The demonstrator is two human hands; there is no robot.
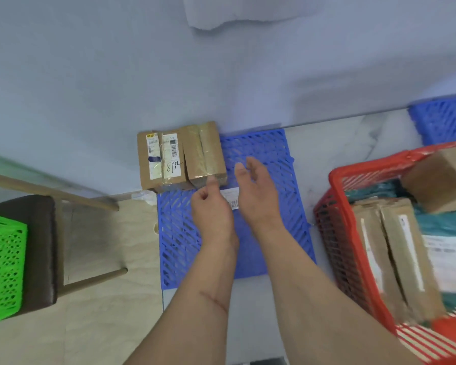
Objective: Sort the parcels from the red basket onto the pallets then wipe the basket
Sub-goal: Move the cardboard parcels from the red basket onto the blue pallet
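Note:
A blue slatted pallet [263,154] lies on the floor by the wall. Two cardboard parcels stand side by side on its far left corner: one with labels and "8732" written on it [161,162], one wrapped in clear tape [206,151]. My left hand [211,209] hovers just in front of the taped parcel with loosely curled fingers, its thumb near the parcel's corner. My right hand [256,188] is beside it over the pallet, fingers relaxed and empty. A white barcode label [232,200] shows between my hands. The red basket [337,180] at right holds several parcels [395,248].
A second blue pallet [442,119] lies at the far right by the wall. A green basket [3,267] sits on a brown stool [42,233] at left, its legs reaching toward the pallet. Teal bags [437,225] and a cardboard box [442,177] fill the red basket.

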